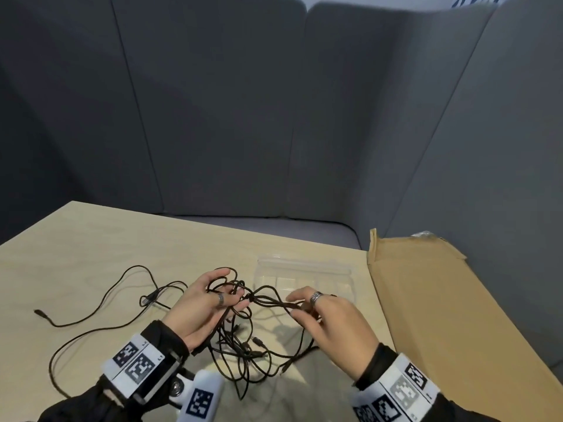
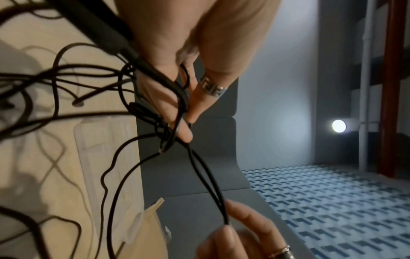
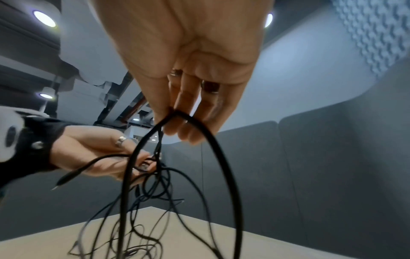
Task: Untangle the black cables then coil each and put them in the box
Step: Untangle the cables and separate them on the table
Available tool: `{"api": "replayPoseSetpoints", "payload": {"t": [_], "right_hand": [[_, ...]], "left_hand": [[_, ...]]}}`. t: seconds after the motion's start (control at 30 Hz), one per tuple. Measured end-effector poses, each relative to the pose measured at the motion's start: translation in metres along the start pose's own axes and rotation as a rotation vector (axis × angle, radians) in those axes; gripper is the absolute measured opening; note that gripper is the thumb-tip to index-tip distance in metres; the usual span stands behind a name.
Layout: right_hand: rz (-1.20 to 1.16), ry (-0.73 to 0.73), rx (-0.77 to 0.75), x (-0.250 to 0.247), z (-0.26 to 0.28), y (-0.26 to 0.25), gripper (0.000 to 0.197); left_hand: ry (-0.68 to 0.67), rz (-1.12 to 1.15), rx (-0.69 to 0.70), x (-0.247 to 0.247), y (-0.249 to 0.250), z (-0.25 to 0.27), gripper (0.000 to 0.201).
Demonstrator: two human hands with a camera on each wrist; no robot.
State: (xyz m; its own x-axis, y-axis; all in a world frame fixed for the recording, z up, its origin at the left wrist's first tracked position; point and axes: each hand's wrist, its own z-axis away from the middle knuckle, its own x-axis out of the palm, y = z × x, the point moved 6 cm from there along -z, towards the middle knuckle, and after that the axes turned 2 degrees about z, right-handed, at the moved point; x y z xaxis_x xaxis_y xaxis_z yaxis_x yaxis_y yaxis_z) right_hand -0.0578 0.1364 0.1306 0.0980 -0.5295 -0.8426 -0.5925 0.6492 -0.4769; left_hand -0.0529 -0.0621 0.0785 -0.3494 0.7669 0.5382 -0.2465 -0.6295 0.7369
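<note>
A tangle of thin black cables (image 1: pixel 243 345) hangs between my two hands above the pale wooden table (image 1: pixel 91 254). My left hand (image 1: pixel 210 300) grips a knot of strands (image 2: pixel 175 112) in its curled fingers. My right hand (image 1: pixel 316 312) pinches a loop (image 3: pixel 175 113) pulled out of that knot, thumb against fingers. Loose cable ends trail left across the table, one plug (image 1: pixel 39 312) lying far left. A clear plastic box (image 1: pixel 304 275) stands just beyond my hands.
A flat brown cardboard sheet (image 1: pixel 441 315) lies along the table's right side, overhanging the edge. Grey padded partition walls (image 1: pixel 243 117) close off the back and both sides. A grey bench seat (image 1: pixel 274 226) runs behind the table.
</note>
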Motion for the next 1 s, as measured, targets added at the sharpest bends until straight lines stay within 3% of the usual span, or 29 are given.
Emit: {"api": "replayPoseSetpoints", "payload": {"t": [0.1, 0.2, 0.3, 0.33, 0.4, 0.47, 0.57, 0.67, 0.87, 1.0], "right_hand": [[0.029, -0.020, 0.013, -0.002, 0.003, 0.017, 0.018], [0.045, -0.079, 0.032, -0.002, 0.007, 0.027, 0.016], [0.126, -0.109, 0.063, -0.001, 0.008, 0.028, 0.018], [0.172, -0.102, 0.068, -0.002, 0.008, 0.027, 0.021], [0.220, -0.072, 0.048, -0.001, 0.007, 0.024, 0.029], [0.185, -0.004, -0.025, -0.002, 0.007, 0.013, 0.034], [0.144, 0.129, -0.153, -0.013, 0.006, -0.006, 0.022], [-0.025, 0.255, -0.182, -0.044, 0.005, -0.019, 0.018], [-0.729, 0.728, 0.072, -0.158, 0.017, 0.013, 0.014], [-0.936, 1.023, 0.189, -0.181, 0.030, 0.058, 0.018]], "left_hand": [[-0.065, -0.156, -0.022, -0.001, 0.000, 0.001, 0.045], [-0.096, -0.633, -0.051, -0.011, -0.001, 0.000, 0.036], [-0.019, -1.490, 0.213, -0.021, 0.012, -0.010, 0.034], [0.000, -1.613, 0.314, -0.019, 0.015, -0.009, 0.039], [-0.117, -1.507, 0.442, -0.003, 0.011, -0.001, 0.057], [-0.359, -1.316, 0.485, 0.026, -0.008, 0.014, 0.065], [-0.589, -1.231, 0.533, 0.059, -0.046, 0.025, 0.031], [-0.596, -1.212, 0.509, 0.054, -0.059, 0.014, 0.009], [-0.570, -1.373, 0.352, -0.003, -0.067, -0.013, 0.013], [-0.499, -1.363, 0.427, -0.001, -0.055, -0.013, 0.026]]}}
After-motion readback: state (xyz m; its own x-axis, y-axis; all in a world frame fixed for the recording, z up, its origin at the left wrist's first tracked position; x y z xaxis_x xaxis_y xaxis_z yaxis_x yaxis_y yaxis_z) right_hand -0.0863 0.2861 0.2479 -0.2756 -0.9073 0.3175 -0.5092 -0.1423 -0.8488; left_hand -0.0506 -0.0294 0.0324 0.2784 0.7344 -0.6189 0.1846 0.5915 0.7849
